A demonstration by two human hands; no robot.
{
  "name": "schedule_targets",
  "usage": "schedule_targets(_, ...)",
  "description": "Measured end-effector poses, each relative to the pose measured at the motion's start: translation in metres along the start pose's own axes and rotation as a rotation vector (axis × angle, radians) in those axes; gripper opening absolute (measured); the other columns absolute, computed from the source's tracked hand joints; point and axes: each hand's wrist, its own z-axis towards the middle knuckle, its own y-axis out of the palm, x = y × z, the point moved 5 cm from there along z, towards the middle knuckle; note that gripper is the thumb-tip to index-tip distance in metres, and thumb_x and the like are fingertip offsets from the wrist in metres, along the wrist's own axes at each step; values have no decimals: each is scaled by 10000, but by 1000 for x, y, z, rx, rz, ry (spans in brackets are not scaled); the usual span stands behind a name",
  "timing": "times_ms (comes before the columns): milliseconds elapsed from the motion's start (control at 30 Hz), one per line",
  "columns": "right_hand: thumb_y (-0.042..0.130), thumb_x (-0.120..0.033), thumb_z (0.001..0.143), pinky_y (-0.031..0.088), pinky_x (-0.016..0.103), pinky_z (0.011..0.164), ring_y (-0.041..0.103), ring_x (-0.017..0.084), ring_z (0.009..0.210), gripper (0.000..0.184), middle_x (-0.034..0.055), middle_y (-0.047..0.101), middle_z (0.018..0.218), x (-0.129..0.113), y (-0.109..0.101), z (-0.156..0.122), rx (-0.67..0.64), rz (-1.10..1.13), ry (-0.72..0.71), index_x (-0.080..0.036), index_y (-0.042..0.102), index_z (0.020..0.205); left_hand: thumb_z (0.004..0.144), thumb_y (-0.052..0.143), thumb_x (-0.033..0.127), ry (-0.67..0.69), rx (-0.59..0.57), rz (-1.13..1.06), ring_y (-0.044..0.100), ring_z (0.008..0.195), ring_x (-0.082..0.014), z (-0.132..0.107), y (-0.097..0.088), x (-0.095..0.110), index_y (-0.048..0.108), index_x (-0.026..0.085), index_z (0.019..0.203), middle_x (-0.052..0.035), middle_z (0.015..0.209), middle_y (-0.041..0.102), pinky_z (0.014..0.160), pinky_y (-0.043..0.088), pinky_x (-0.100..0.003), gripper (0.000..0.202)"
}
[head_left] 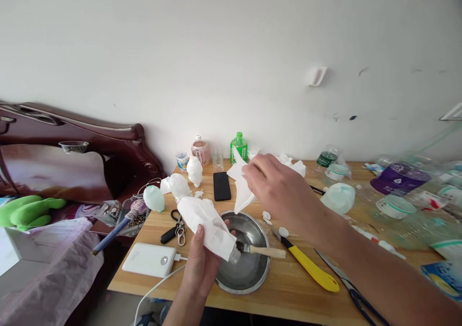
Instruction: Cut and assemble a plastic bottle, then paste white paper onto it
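My left hand (202,263) is wrapped round a clear plastic bottle covered in white paper (206,225), tilted over the near left of the table. Its bare clear end hangs over a metal bowl (249,280). A wooden-handled brush (269,252) rests across the bowl's rim, its head inside. Above the bowl, my right hand (269,176) pinches a torn sheet of white paper (243,186), apart from the bottle. Beyond the bottle's upper end are a white paper-covered lump (195,171) and a pale green rounded piece (154,198).
On the wooden table lie a phone (222,186), a power bank (148,259), keys (180,232), a yellow-handled knife (314,268) and scissors (352,287). A green bottle (238,148) stands by the wall. Cut plastic bottles (400,179) crowd the right. A bed headboard (122,148) stands left.
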Motion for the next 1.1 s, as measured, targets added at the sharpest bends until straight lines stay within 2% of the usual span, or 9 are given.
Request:
schedule_targets(67,380,31,875,477,388,771,619,284,940,325,145,644,1064,-6,-6,-5,-37,-38,-76,-179,605,978,842,725,379,141,11,33,705,1060,-291,0,3,3,497,274,1426,-101,1153,742,1008,517,-486,636)
schedule_targets(133,387,70,823,479,391,737,629,282,870,352,126,656,977,-4,-5,-11,-101,-52,-90,-184,598,947,784,783,382,246,24,40,701,1058,-281,-1,6,7,551,256,1375,-96,1141,744,998,527,-455,647)
schedule_targets(233,410,105,750,462,368,656,633,267,760,365,87,647,825,7,-1,-24,-167,-109,-20,-187,580,887,730,819,423,304,62,27,685,1082,-285,-1,9,11,600,250,1318,-92,1151,739,975,540,-427,650)
schedule_targets(300,418,111,722,447,355,631,633,263,745,371,87,639,797,11,-2,-33,-151,-151,43,-186,576,877,764,779,458,313,88,15,681,1087,-296,0,12,12,611,262,1305,-93,1164,734,963,545,-456,599)
schedule_targets(467,431,85,748,415,351,611,579,250,684,340,78,603,750,-2,-13,-45,-58,-161,27,-213,562,848,907,610,451,309,144,9,681,1082,-276,-1,19,10,603,273,1318,-82,1164,732,967,536,-463,447)
schedule_targets(633,479,54,776,405,348,590,560,233,694,285,70,597,773,-27,-6,-46,-112,16,-30,-212,570,824,888,652,412,349,129,50,701,1018,-249,-6,25,2,603,242,1310,-79,1126,741,912,556,-391,458)
schedule_targets(833,470,-108,935,413,362,623,554,229,757,180,70,592,800,-47,3,-43,-52,139,-34,-201,588,837,910,637,374,357,68,67,682,1062,-213,-14,35,-6,605,210,1305,-76,1131,739,935,531,-309,429)
schedule_targets(933,451,-140,970,418,350,635,577,220,776,183,78,626,852,-23,-4,-39,-25,163,53,-189,600,877,906,642,380,371,87,56,703,970,-199,-15,36,2,630,208,1271,-72,1068,753,892,555,-314,405)
schedule_targets(1100,385,-299,1022,359,353,607,590,232,728,278,95,653,843,82,-49,-48,-6,-114,449,-181,618,925,901,643,398,435,107,57,711,950,-202,-13,30,30,672,235,1215,-42,1033,761,876,573,-324,354)
